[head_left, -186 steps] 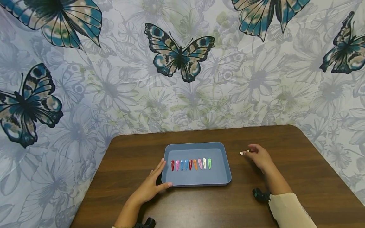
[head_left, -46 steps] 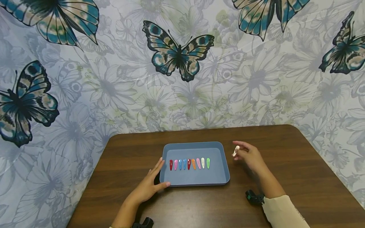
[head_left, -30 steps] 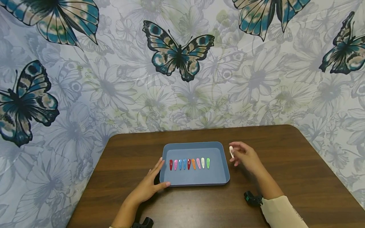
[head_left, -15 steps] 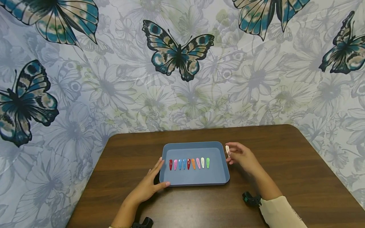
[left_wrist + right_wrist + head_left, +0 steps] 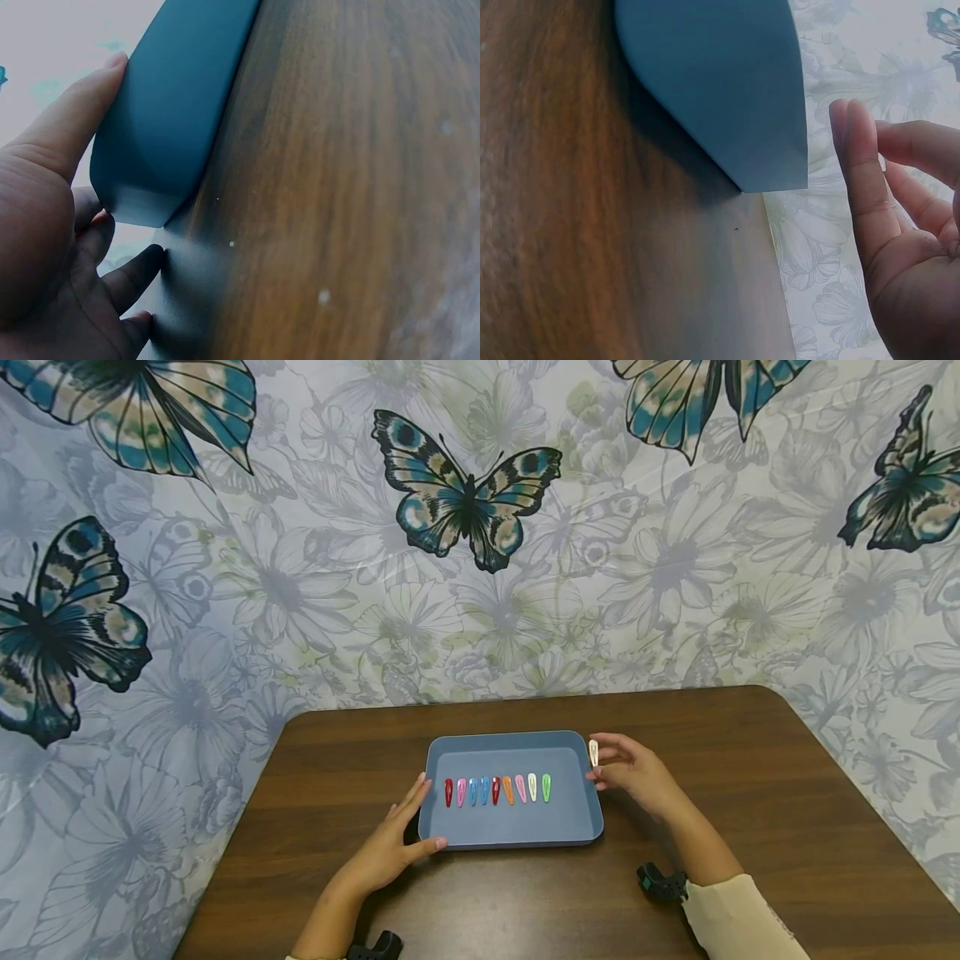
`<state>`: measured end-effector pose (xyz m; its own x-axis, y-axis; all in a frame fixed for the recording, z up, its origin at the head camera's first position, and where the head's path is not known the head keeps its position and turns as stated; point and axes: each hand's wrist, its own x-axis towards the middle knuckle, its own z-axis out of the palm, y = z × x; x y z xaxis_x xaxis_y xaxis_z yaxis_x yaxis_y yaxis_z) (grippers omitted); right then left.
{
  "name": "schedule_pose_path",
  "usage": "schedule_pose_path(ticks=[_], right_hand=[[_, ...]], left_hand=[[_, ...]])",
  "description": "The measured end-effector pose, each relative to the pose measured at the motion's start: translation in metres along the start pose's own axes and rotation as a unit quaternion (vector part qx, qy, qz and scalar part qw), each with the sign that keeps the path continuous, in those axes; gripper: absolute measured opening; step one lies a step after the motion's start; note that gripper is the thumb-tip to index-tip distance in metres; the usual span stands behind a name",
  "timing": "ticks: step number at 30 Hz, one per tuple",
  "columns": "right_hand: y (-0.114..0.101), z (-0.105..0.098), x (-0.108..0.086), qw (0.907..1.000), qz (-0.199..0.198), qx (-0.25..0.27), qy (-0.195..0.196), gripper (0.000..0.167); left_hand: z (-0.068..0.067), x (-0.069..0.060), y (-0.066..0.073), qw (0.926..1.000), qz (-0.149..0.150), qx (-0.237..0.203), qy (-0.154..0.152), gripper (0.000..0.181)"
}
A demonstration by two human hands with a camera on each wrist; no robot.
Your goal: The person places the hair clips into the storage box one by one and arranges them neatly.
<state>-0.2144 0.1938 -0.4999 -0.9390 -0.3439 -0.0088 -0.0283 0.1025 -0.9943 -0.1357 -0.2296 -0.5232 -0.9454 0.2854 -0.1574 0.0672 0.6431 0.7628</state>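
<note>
A cream snap hair clip (image 5: 593,752) stands upright in my right hand (image 5: 636,775), pinched between thumb and fingers at the tray's right rim. In the right wrist view the fingers of the right hand (image 5: 900,217) hide most of that clip. Several hair clips lie in a row on the blue-grey tray (image 5: 517,831): red, pink, blue, orange, white and, at the right end, a green clip (image 5: 546,787). My left hand (image 5: 386,853) rests against the tray's left side, fingers straight and thumb at the front corner. The left wrist view has its thumb touching the tray's wall (image 5: 169,105).
The tray sits on a brown wooden table (image 5: 495,910) with rounded far corners. Behind the table hangs a pale floral cloth with printed butterflies (image 5: 468,502). Black wrist devices (image 5: 660,882) are worn on both wrists.
My right hand picked up the cream clip from the table right of the tray and carried it left to the tray's rim, turning it upright. The left hand keeps its place.
</note>
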Motion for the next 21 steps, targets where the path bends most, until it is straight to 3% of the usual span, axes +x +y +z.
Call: schedule_pose_path(ticks=[14, 21], right_hand=[[-0.0018, 0.0033, -0.0015, 0.9998, -0.014, 0.009, -0.012, 0.060], [0.0010, 0.0063, -0.0001, 0.9949, -0.011, -0.098, 0.021, 0.056]], left_hand=[[0.0011, 0.0005, -0.0005, 1.0000, -0.006, 0.003, 0.004, 0.097], [0.0009, 0.0002, -0.0004, 1.0000, -0.003, 0.005, 0.005, 0.098]])
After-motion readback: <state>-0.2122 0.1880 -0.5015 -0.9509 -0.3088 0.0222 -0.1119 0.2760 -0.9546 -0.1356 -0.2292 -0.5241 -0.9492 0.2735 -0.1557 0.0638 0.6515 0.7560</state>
